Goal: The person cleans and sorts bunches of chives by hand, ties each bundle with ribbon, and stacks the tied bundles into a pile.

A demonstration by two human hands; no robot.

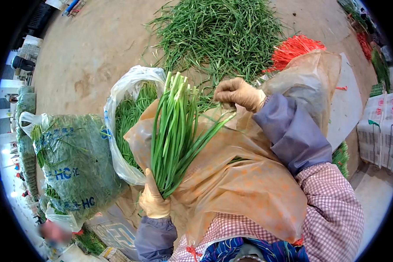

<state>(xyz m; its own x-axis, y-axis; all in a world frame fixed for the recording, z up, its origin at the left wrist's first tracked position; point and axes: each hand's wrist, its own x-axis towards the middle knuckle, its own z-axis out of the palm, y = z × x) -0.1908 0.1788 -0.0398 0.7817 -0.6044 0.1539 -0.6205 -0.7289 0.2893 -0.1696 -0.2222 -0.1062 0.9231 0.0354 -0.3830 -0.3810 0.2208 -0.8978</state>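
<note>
A bunch of long green stalks with pale ends (174, 126) stands upright over the plastic-covered lap (244, 179). Gloved, my left hand (155, 198) is wrapped round its lower part, thumb up. To the right of the pale ends, my right hand (239, 94), also gloved, has its fingers closed in a pinch; what they hold, if anything, is too small to make out. A few stalks lean out of the bunch towards it. Just left of the bunch is an open white plastic bag (118, 98) with greens inside.
A large heap of loose greens (218, 35) lies on the floor ahead. Red ties (297, 50) sit beside it at the right. A filled clear bag (78, 161) stands at the left. White packages (377, 131) are stacked at the far right.
</note>
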